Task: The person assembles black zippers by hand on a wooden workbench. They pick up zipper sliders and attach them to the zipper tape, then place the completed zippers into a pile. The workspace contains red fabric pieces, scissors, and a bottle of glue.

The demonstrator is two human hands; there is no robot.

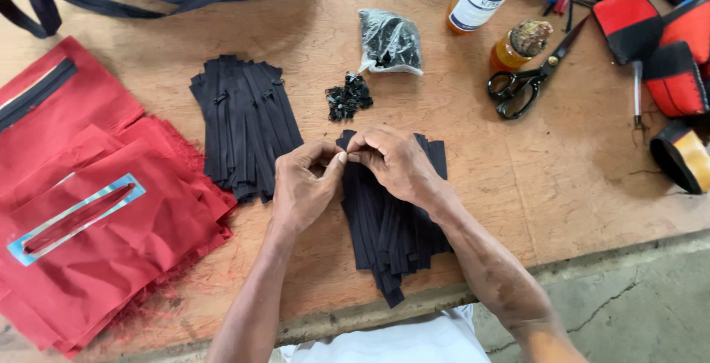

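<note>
My left hand [303, 185] and right hand [396, 163] pinch together on something small at the top of one black zipper strip [384, 230], above the loose pile on the wooden surface [518, 178]. The neat stack [244, 126] beside it already has sliders, I think; this pile remains. Small shiny black sliders [349, 97] lie near.

Black zipper strips [384, 222], red fabric [96, 208]

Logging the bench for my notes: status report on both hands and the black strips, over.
Left hand and right hand pinched together over near strip pile. Small black sliders just beyond. Nothing blocking.
</note>
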